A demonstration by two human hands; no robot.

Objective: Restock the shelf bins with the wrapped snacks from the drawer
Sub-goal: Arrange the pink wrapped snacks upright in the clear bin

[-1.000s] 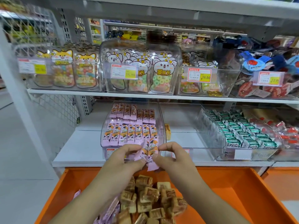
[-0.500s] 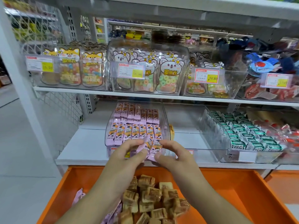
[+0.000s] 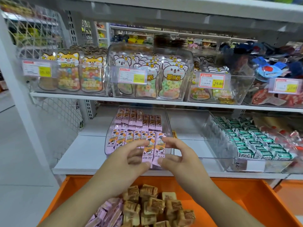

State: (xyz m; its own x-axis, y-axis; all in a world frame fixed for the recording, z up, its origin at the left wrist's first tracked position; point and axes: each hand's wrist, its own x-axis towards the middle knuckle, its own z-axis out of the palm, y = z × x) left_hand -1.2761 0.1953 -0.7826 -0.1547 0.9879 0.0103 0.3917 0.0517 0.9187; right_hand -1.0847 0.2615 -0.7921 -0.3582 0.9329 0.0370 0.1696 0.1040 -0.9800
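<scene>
Two pink wrapped snack bars [image 3: 154,149], held upright side by side, are pinched between the fingers [image 3: 165,141] of both hands: left hand [image 3: 129,159] grasps them from 9 o'clock, right hand [image 3: 178,154] from 3 o'clock, thumbs at the lower wrapper ends. Position: at the front lip of a clear shelf bin [image 3: 111,128] on the lower shelf [image 3: 85,154], touching or just before its front wall; which, cannot be told. Bin contents: two rows of matching pink bars [image 3: 129,136], standing. At 3 o'clock of that bin, a second clear bin [image 3: 196,128]; further toward 3 o'clock, a bin of green-wrapped snacks [image 3: 250,143]. At 12 o'clock, upper shelf bins of animal-shaped candy bags [image 3: 147,76] with price tags [image 3: 132,76]. At 6 o'clock, an orange drawer [image 3: 246,199] holding brown wrapped cubes [image 3: 152,205] and loose pink bars [image 3: 109,213].
</scene>
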